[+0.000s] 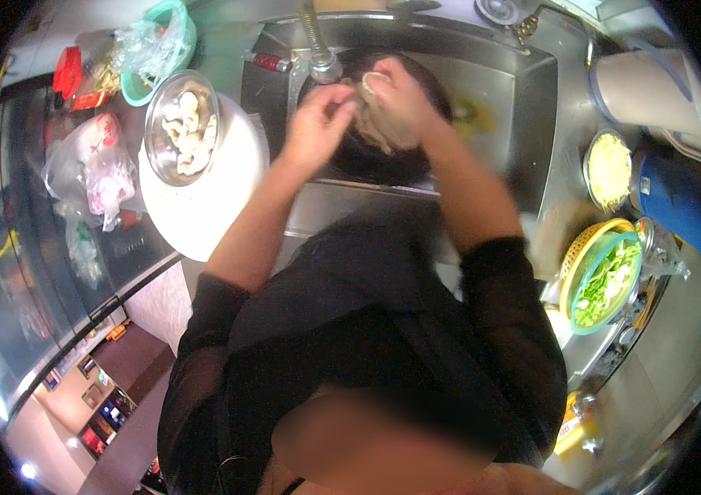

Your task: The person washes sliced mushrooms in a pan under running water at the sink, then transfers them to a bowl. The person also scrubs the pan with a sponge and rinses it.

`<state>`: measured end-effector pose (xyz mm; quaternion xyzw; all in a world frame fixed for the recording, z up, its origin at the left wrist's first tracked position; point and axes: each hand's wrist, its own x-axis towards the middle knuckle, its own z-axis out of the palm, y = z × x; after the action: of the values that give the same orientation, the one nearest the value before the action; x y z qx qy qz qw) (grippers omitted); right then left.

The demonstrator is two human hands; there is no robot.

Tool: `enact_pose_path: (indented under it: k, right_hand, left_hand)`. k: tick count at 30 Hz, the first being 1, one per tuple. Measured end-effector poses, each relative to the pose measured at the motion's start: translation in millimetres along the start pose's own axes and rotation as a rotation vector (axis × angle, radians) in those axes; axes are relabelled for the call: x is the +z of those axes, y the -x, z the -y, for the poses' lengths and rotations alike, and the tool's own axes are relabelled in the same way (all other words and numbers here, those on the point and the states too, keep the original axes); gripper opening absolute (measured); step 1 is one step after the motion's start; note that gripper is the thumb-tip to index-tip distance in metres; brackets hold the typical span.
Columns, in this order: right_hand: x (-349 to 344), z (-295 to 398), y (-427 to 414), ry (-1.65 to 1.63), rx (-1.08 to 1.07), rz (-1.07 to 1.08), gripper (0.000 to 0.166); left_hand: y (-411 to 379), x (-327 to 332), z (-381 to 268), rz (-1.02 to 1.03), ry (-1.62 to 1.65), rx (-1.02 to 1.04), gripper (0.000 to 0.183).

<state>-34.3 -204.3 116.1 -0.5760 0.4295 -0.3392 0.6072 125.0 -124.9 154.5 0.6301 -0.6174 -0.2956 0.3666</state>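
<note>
Over a dark round basin or wok in a steel sink, my right hand grips a limp, pale greyish-brown piece of food, perhaps meat or offal; its exact kind cannot be told. The piece hangs down into the dark vessel. My left hand is beside it at the left, with thumb and forefinger close together near the upper edge of the piece; whether they pinch it is unclear. To the left, a clear bowl with pale curled pieces of food rests on a round white board.
A faucet hangs over the vessel's upper left. Yellowish scraps lie in the steel sink. On the right counter stand a bowl of pale yellow shreds and a basket of chopped greens. Plastic bags lie at left.
</note>
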Motion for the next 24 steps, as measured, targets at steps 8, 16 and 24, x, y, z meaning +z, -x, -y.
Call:
enact_pose_path:
  k: [8, 16, 24]
  right_hand:
    - [4, 15, -2, -0.641, 0.189, -0.051, 0.033]
    - [11, 21, -8, -0.764, 0.172, -0.052, 0.025]
    - [11, 18, -14, -0.713, 0.133, -0.116, 0.021]
  left_hand:
    - [-18, 70, 29, 0.529, 0.739, -0.444, 0.058]
    - [-36, 95, 39, 0.387, 0.385, -0.217, 0.052]
    - [-36, 104, 47, 0.246, 0.343, -0.139, 0.050]
